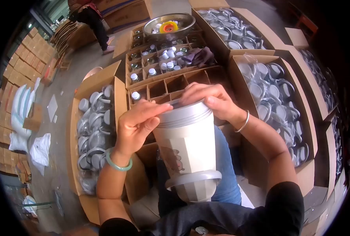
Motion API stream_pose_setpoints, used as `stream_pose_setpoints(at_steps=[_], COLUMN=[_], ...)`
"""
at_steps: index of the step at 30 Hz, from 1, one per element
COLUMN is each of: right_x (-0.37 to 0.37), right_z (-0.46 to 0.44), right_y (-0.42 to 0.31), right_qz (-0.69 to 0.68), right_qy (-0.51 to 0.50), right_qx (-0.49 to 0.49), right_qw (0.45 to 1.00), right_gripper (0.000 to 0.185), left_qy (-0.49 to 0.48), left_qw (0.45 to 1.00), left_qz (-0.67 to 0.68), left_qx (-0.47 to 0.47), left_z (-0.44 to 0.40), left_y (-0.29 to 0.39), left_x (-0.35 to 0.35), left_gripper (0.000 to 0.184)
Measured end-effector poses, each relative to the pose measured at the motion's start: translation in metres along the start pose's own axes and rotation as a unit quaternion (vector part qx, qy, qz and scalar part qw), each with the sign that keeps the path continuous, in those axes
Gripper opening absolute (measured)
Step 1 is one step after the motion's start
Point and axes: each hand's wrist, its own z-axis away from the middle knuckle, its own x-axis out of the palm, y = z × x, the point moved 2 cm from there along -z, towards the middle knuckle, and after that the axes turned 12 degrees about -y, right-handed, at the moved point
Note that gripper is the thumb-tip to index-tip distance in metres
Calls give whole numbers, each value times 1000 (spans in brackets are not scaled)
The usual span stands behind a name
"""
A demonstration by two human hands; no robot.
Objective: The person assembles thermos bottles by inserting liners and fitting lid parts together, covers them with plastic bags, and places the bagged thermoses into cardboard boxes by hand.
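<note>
Upright in front of my lap is a large white faceted plastic cup (190, 143) with a grey ridged rim, a small printed picture on its side and a grey ring round its lower part. The ridges suggest a lid or stacked rims; I cannot tell which. My left hand (137, 122) grips the rim's left side, fingers over the top and thumb at the front. On the rim's right side, my right hand (214, 100) has its thumb outside and its fingers over the opening, their tips partly hidden.
A divided carton (175, 84) ahead holds bottles with white caps, loose caps and a dark purple glove (198, 57). Behind it stands a metal bowl (149, 29). Cartons of grey lidded parts flank me, left (74, 157) and right (309, 137). Another person (92, 23) is at the back left.
</note>
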Motion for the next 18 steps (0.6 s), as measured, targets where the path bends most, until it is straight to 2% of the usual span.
stream_pose_setpoints(at_steps=[3,4,5,7,8,9,11,12,13,14,15,16,17,18], right_x=[7,6,8,18,27,28,24,15,20,30,35,38,42,43], right_z=[1,3,5,7,6,7,10,12,12,10,4,-6,-10,-14], right_y=[9,15,23,40,42,42,41,37,18,-14,-43,-62,-63,-67], right_qz=[-45,-26,-26,-194,-292,-292,-317,-190,-191,-37,117,304,287,284], right_qy=[8,-2,-3,88,124,123,126,119,117,117,114,51,75,71], right_qx=[-15,-8,-8,37,81,81,121,150,149,196,239,199,127,91], right_qw=[999,1000,1000,976,945,945,932,963,963,973,957,931,946,952], right_gripper=[49,58,58,65,69,69,66,59,59,55,51,48,46,46], left_qy=[15,14,13,6,13,31,40,69,98,93,93,99,104,87], left_qw=[1000,999,997,987,981,978,987,994,994,991,963,939,910,918], left_qz=[-20,-39,-58,-156,-187,-204,-153,-72,10,94,254,329,401,385], left_qx=[-4,-21,-39,-32,-42,-34,-23,-34,-45,13,-20,-5,10,-26], left_z=[-2,-4,-6,-16,-23,-28,-26,-19,-7,4,22,19,16,17], left_y=[12,16,21,38,47,50,38,26,7,-22,-48,-53,-57,-60], left_x=[5,6,7,18,25,33,33,33,30,27,32,39,43,39], left_gripper=[27,25,24,23,21,19,17,21,27,41,46,48,51,54])
